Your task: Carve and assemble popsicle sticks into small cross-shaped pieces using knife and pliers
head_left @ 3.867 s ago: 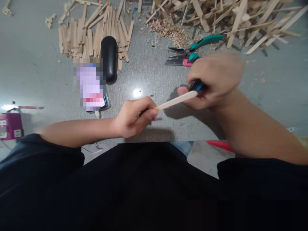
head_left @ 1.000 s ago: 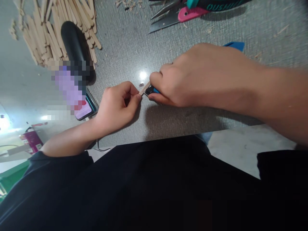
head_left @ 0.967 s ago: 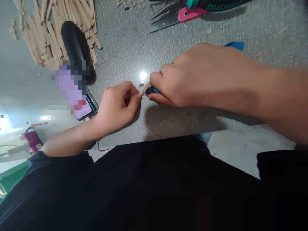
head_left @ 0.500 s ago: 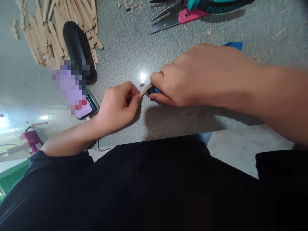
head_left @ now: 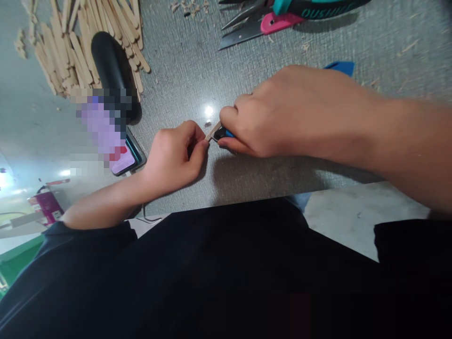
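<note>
My left hand (head_left: pixel 178 153) pinches one end of a small wooden stick (head_left: pixel 213 131) near the table's front edge. My right hand (head_left: pixel 271 117) is closed round a blue and black cutter (head_left: pixel 221 133), its tip against the stick; most of the cutter is hidden in the fist. The stick's other end runs under my right index finger. The two hands are a short gap apart. Many flat wooden sticks (head_left: pixel 81 56) lie in a loose pile at the upper left.
A black case (head_left: pixel 113 70) and a phone (head_left: pixel 127 157) lie beside my left forearm. Pliers (head_left: pixel 282 7) and a pink-handled blade (head_left: pixel 271 24) rest at the top. Near my right wrist is a blue object (head_left: pixel 342 68). Wood shavings (head_left: pixel 192 8) dot the grey table (head_left: pixel 176 61).
Both hands keep nearly the same place and the same hold. My right hand has shifted very slightly left; the view has moved a little.
</note>
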`<state>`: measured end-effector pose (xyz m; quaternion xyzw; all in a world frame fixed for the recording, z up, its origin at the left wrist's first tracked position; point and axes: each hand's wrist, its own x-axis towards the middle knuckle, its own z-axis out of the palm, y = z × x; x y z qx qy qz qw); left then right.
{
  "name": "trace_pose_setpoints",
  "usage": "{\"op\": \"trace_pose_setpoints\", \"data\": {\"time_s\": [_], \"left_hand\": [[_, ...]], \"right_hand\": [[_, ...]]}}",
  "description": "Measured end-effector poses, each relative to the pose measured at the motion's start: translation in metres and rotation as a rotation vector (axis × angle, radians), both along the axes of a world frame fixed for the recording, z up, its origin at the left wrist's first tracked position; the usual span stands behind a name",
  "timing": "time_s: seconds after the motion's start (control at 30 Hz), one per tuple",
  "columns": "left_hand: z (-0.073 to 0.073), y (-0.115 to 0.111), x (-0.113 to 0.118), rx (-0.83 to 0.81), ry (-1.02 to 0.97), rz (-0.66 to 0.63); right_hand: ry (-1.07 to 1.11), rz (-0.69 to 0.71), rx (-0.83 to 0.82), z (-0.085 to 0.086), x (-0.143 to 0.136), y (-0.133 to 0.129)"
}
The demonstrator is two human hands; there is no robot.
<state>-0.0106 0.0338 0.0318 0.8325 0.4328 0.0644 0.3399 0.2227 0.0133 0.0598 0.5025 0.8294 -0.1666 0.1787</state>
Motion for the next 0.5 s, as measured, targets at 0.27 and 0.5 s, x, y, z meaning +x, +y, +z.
{"op": "trace_pose_setpoints", "data": {"time_s": [0.27, 0.5], "left_hand": [[-0.002, -0.004, -0.004, 0.141, 0.125, -0.069], [-0.004, -0.004, -0.006, 0.135, 0.093, -0.044]], "right_hand": [[-0.023, 0.055, 0.017, -0.003, -0.004, -0.007], [-0.006, 0.031, 0.038, -0.005, -0.011, -0.010]]}}
